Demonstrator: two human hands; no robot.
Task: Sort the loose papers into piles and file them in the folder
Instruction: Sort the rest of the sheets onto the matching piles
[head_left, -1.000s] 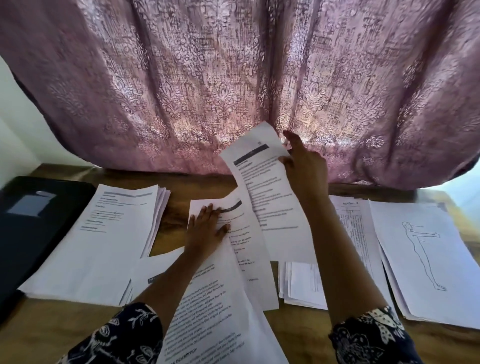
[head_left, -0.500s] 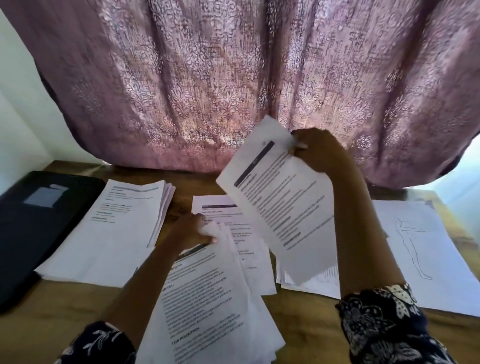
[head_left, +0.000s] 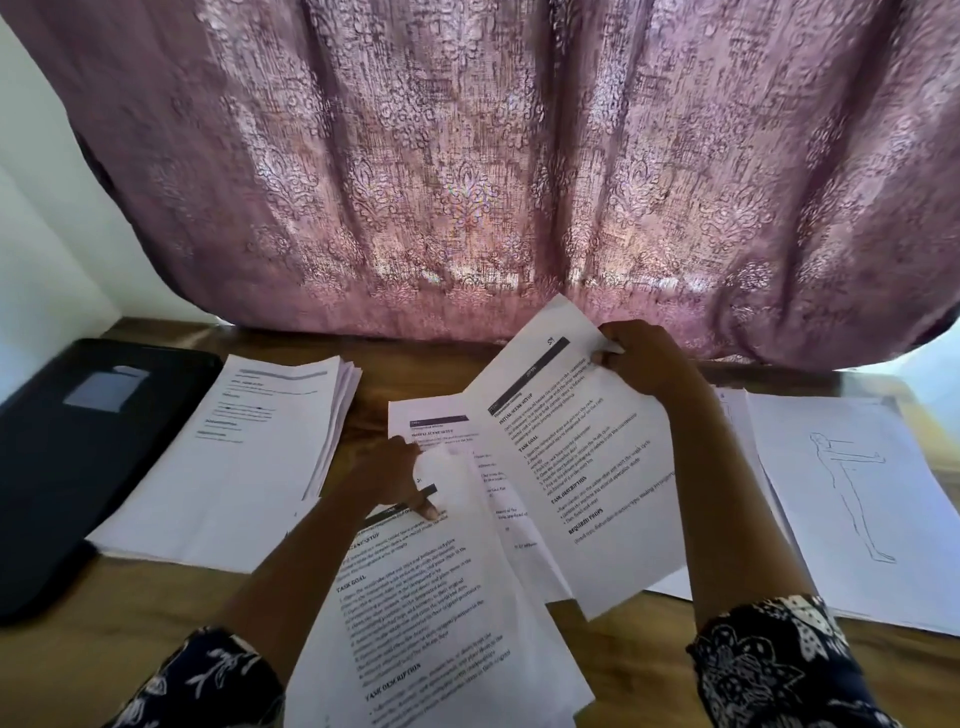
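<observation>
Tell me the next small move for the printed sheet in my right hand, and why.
Probably lower the white printed sheet with the dark header bar, pinched aloft by the right hand, onto the flat white sheet lying in the middle: it shows a similar dark header bar, so they likely match.

Single head-worn wide-angle view, facing forward and down, close over the desk (head_left: 93, 654)

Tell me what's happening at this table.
A person is sorting papers on a wooden table. The right hand holds one lifted sheet by its top corner, while the left hand grips the top of the near stack. A text pile lies to the left, a pile topped by a figure drawing to the right. The black folder sits at the far left, untouched.
</observation>
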